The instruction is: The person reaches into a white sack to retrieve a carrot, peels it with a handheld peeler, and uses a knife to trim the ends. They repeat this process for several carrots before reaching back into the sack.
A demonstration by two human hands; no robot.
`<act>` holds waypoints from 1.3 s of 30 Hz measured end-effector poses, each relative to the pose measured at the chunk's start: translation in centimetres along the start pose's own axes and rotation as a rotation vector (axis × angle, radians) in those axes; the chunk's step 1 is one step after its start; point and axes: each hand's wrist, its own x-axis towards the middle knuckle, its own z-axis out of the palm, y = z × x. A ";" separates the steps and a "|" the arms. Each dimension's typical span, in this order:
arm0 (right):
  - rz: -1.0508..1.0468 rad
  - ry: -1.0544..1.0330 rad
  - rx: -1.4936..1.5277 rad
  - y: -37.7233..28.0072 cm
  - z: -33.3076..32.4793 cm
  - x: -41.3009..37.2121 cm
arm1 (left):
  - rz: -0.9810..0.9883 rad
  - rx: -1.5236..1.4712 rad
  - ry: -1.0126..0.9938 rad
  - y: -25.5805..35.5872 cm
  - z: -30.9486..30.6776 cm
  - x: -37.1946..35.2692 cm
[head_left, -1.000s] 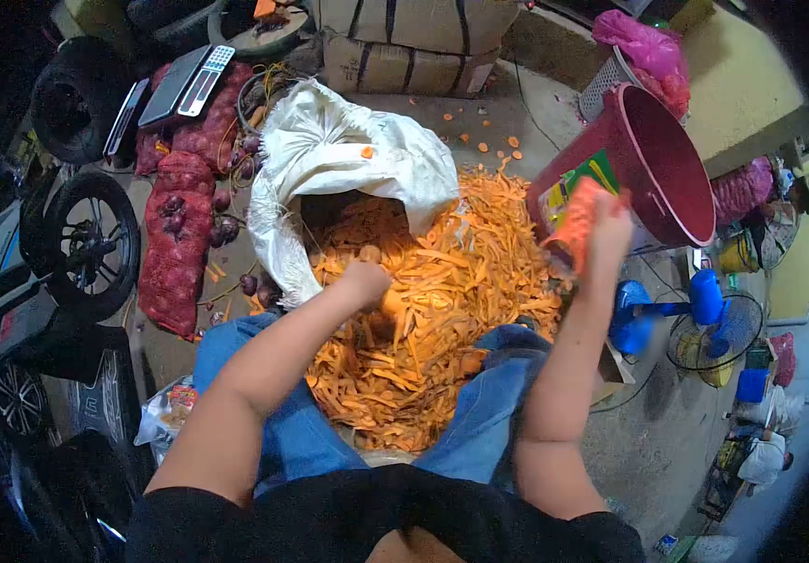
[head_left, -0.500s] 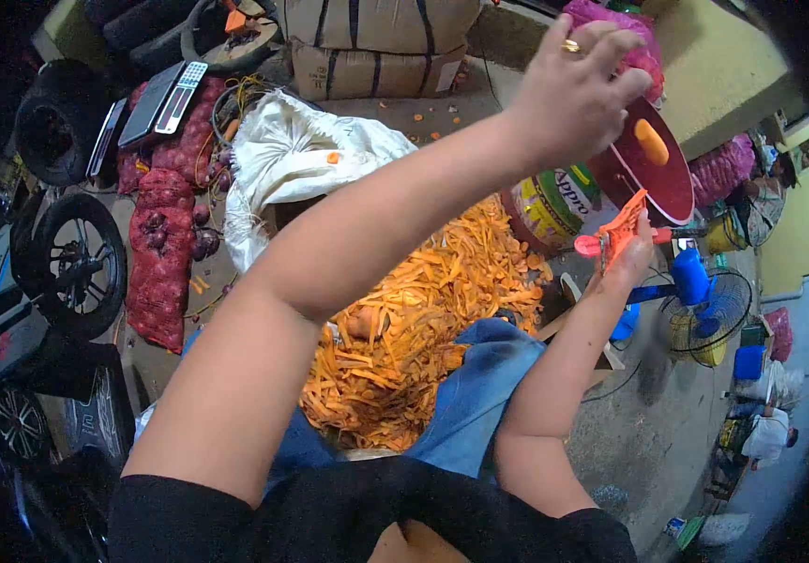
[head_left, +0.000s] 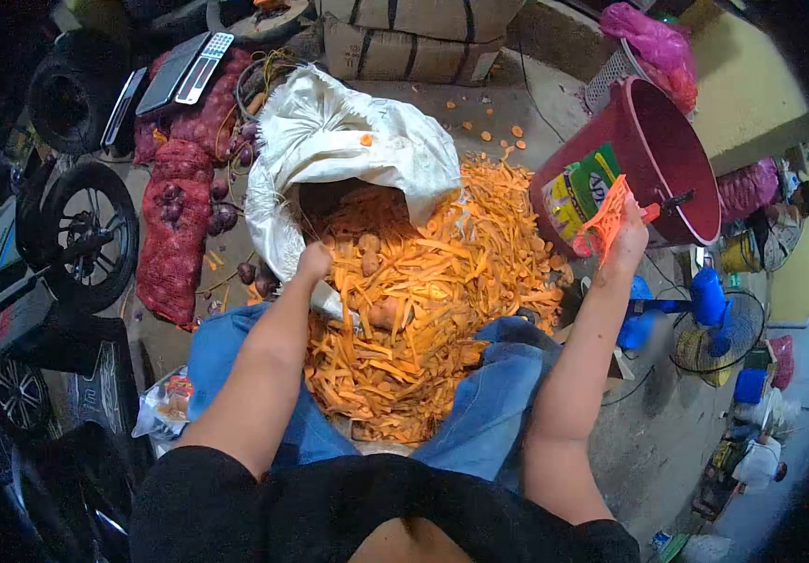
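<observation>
My left hand [head_left: 314, 259] is at the mouth of a white woven sack [head_left: 357, 141], by the edge of a heap of orange carrot peelings [head_left: 423, 291]; its fingers are mostly hidden. Round carrot ends [head_left: 370, 258] lie close to it among the peelings. My right hand [head_left: 627, 239] is closed around a bright orange-red peeler [head_left: 608, 218], held in front of a dark red bucket [head_left: 578, 155] with a green and yellow label. The bucket leans toward the right, its opening facing right and up. The heap spreads between my knees [head_left: 507, 375].
Red net sacks of onions [head_left: 174, 235] lie on the left, with a scale [head_left: 184, 70] on top. A motorbike wheel [head_left: 90, 235] stands farther left. Bound cartons [head_left: 414, 47] are at the back. A blue fan [head_left: 714, 319] stands right, and a person [head_left: 759, 464] is far off.
My left hand has come back from above the bucket, where an orange carrot was falling in, down to the sack's mouth. My right hand keeps the peeler near the bucket.
</observation>
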 end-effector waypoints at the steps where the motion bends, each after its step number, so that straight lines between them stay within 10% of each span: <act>1: -0.032 -0.023 -0.039 0.3 0.4 -0.1 | -0.029 -0.031 -0.016 -1.3 0.7 -0.3; 12: -0.063 -0.111 -0.301 3.2 4.1 -1.6 | -0.093 -0.097 0.106 1.4 0.9 6.6; 16: -0.039 -0.173 -0.349 4.3 3.6 -0.9 | 0.169 0.223 0.073 -1.1 1.4 13.8; 27: -0.023 -0.186 -0.471 5.8 4.4 -0.1 | -0.096 0.115 -0.433 -3.0 -8.8 13.7; 39: 0.012 -0.191 -0.520 6.4 5.6 -1.6 | 0.015 0.586 0.214 -7.9 1.4 15.0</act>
